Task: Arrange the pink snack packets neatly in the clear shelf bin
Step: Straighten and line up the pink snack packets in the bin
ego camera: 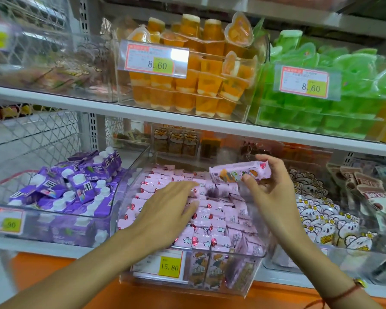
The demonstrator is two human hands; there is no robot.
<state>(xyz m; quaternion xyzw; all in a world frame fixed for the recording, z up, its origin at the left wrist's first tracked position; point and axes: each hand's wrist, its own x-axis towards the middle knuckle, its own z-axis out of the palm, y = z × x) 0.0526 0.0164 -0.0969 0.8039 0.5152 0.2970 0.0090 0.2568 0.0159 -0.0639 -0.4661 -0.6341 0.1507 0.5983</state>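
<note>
Lower shelf, centre: bin [252, 277] filled with packets [212, 219] in rows. Left hand [165, 210] lies flat on the packets; right hand [270, 188] holds one packet [239, 171] above the bin's rear right. Cartons [76, 181] occupy the bin to the left, pouches [321, 217] the bin to the right. Upper shelf [120, 109]: cups [194, 85] above the bin.

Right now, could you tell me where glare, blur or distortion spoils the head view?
Head view: glare whitens the orange-bin price tag; the top-left bin is smeared and hazy; wide-angle distortion bows the white shelf edge. The left hand, flat on the pink packets, is slightly soft; the right hand and its held packet look sharper.
</note>
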